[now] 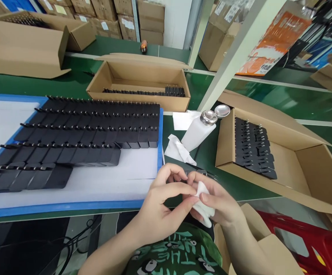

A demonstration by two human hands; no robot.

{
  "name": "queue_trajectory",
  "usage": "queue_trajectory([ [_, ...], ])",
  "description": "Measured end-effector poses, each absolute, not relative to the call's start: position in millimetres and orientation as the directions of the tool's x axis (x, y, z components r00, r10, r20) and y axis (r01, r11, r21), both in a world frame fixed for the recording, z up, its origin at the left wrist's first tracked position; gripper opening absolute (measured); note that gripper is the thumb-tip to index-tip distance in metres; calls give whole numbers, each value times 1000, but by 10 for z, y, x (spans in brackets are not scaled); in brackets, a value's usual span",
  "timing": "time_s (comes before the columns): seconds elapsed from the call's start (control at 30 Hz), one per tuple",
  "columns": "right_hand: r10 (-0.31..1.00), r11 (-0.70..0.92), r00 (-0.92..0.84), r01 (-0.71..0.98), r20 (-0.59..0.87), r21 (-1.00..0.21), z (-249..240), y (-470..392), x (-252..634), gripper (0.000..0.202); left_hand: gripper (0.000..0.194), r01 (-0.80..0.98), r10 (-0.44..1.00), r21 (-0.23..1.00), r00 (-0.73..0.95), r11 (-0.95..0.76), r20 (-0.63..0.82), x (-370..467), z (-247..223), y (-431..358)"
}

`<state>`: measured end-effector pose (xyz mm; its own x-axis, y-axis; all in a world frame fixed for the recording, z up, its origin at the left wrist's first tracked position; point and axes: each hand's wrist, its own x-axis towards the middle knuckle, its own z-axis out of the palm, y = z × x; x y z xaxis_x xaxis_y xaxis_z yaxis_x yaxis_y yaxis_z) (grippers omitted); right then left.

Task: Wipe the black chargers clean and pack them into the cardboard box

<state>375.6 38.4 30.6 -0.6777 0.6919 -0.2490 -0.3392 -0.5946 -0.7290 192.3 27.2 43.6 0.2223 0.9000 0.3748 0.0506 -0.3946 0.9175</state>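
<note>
My right hand (221, 198) is closed on a crumpled white wipe (204, 208) just in front of my body. Against it, my left hand (164, 202) has its thumb and fingers pinched together, their tips touching the wipe's edge. Whatever lies between the left fingertips is mostly hidden. Behind the hands, near the bench edge, a small dark item with a metallic glint shows only in part. A white pump bottle (196, 133) with its metal lid flipped up stands beyond them, beside white tissues (179, 149).
On the left, a blue-edged white tray (137, 177) carries rows of black blocks with metal pins (91, 126). An open carton (223, 149) at right and another carton (143, 103) at the back hold similar black parts. A pale post (234, 49) rises behind the bottle.
</note>
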Motion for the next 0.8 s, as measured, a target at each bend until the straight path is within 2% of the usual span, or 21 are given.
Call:
queue_trajectory([
  [0.13, 663, -586, -697, -259, -271, -768, 220, 378, 3715, 51, 18, 65, 856, 931, 421, -359, 301, 1798, 478, 252],
  [0.23, 735, -499, -623, -229, -268, -836, 340, 414, 3842, 46, 18, 117, 867, 933, 423, -341, 264, 1714, 433, 235],
  [0.3, 880, -311, -431, -202, -201, -929, 536, 497, 3981, 30, 19, 151, 911, 931, 306, -333, 276, 1669, 359, 246],
  [0.33, 957, -146, -267, -118, -110, -982, 655, 566, 4047, 21, 20, 164, 926, 929, 242, -333, 289, 1651, 315, 258],
  [0.37, 995, 68, -74, 63, 63, -996, 776, 655, 4100, 15, 20, 178, 934, 925, 188, -335, 303, 1636, 270, 273],
  [0.4, 963, 230, 69, 295, 260, -928, 889, 765, 4136, 12, 19, 196, 938, 920, 149, -339, 314, 1624, 226, 288],
  [0.43, 900, 315, 113, 499, 421, -808, 987, 890, 4152, 11, 17, 216, 938, 914, 121, -343, 324, 1613, 184, 302],
  [0.5, 830, 378, 45, 689, 556, -619, 1118, 1161, 4136, 12, 14, 249, 939, 906, 90, -343, 331, 1594, 109, 322],
  [0.63, 732, 528, -267, 804, 627, -274, 1157, 1551, 4039, 13, 11, 258, 947, 912, 55, -318, 315, 1550, -4, 321],
  [0.7, 694, 584, -368, 790, 619, -186, 1130, 1595, 4023, 18, 11, 251, 952, 920, 42, -303, 302, 1532, -40, 307],
  [0.8, 686, 615, -450, 778, 573, -126, 1107, 1550, 4042, 24, 12, 246, 952, 921, 32, -302, 304, 1524, -68, 291],
])
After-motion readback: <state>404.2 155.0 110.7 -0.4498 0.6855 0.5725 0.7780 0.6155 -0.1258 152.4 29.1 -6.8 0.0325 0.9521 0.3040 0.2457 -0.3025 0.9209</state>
